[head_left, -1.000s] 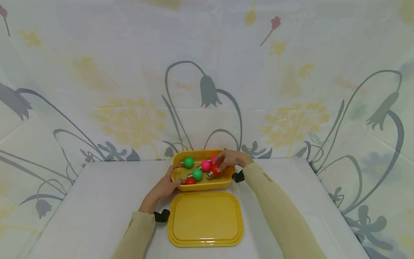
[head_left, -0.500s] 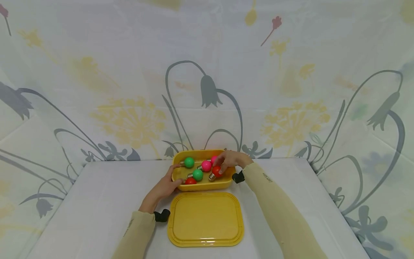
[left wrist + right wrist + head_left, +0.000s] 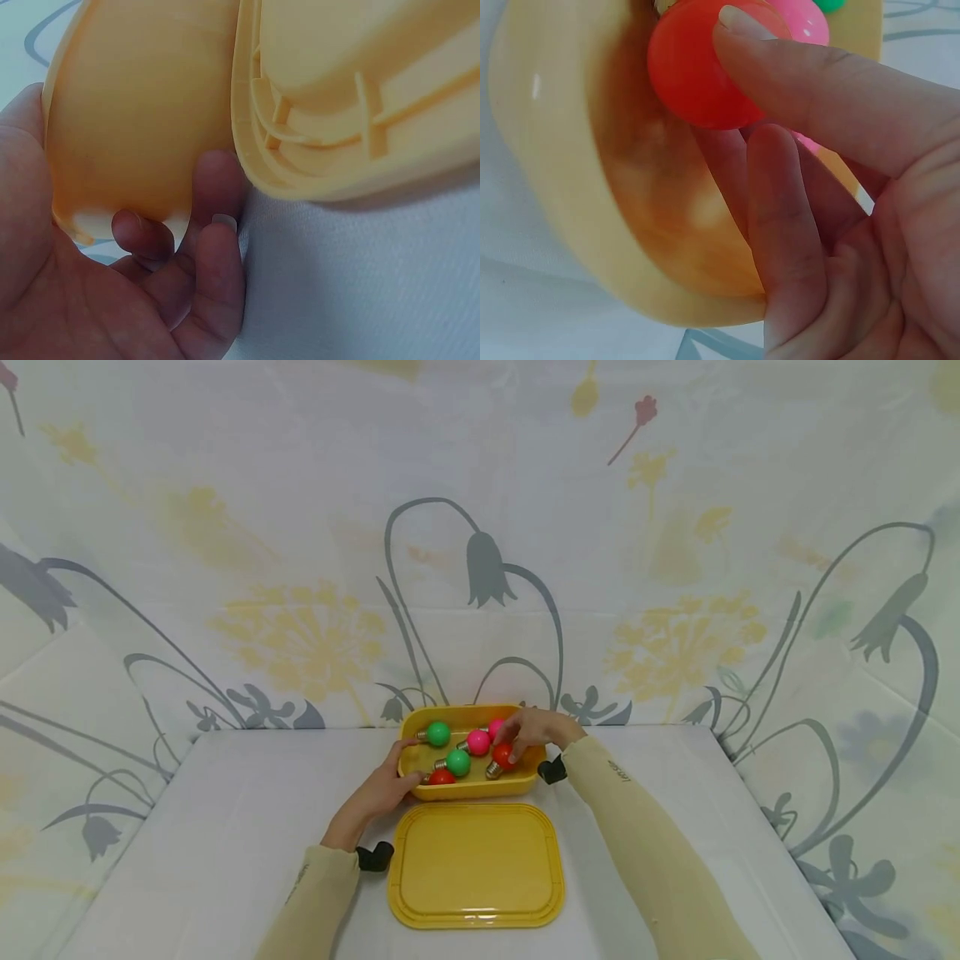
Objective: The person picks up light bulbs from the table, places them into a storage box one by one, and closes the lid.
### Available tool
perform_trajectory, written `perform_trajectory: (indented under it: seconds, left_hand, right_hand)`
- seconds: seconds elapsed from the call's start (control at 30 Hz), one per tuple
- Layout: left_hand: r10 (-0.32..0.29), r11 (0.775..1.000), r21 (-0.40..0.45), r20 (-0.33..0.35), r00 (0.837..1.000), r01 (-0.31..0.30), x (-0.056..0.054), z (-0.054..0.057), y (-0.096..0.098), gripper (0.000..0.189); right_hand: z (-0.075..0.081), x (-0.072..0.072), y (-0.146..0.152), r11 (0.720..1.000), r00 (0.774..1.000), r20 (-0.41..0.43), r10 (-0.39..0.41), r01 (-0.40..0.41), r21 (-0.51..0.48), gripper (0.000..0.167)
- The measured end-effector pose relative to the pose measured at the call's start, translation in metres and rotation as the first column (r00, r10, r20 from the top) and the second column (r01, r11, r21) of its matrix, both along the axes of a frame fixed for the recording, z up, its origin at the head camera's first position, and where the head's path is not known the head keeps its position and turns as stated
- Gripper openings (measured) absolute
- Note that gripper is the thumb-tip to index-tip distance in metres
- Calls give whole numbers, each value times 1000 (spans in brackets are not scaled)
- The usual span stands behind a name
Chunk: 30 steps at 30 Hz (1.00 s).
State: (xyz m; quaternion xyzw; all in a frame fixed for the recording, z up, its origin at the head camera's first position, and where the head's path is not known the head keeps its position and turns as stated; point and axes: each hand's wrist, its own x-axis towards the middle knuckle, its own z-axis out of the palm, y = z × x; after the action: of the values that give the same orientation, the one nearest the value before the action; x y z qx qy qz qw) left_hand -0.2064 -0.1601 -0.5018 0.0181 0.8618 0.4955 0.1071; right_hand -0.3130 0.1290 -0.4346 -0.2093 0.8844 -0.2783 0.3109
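A yellow plastic box (image 3: 480,790) stands near the back of the table with several coloured light bulbs inside. My left hand (image 3: 382,787) grips its left end; in the left wrist view the fingers curl against the outside wall. With thumb and fingers my right hand (image 3: 537,728) pinches a red light bulb (image 3: 697,71) by its globe, at the box's right part. Its metal screw base points down and left. Lying in the box are green bulbs (image 3: 458,763), pink bulbs (image 3: 478,742) and another red bulb (image 3: 441,777), partly hidden by the front rim.
A yellow lid (image 3: 477,867) lies flat on the white tablecloth (image 3: 240,827), just in front of the box. Behind the box rises a flower-printed cloth backdrop (image 3: 337,543), with more of it at both sides.
The red bulb in my right hand has tilted, its screw base swinging a little to the right and down. My left hand has stayed on the box.
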Motion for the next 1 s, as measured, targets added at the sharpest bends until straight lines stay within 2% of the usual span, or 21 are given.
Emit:
perform_trajectory:
  seconds: [0.6,1.0]
  left_hand:
    - [-7,1000,2,4,1000,7,1,1,-1,61]
    - [-15,1000,4,1,1000,15,1,1,-1,61]
  right_hand:
    - [-1,1,-1,1000,1000,13,-4,4,26,32]
    - [-2,-3,1,1000,999,55,-2,3,-15,33]
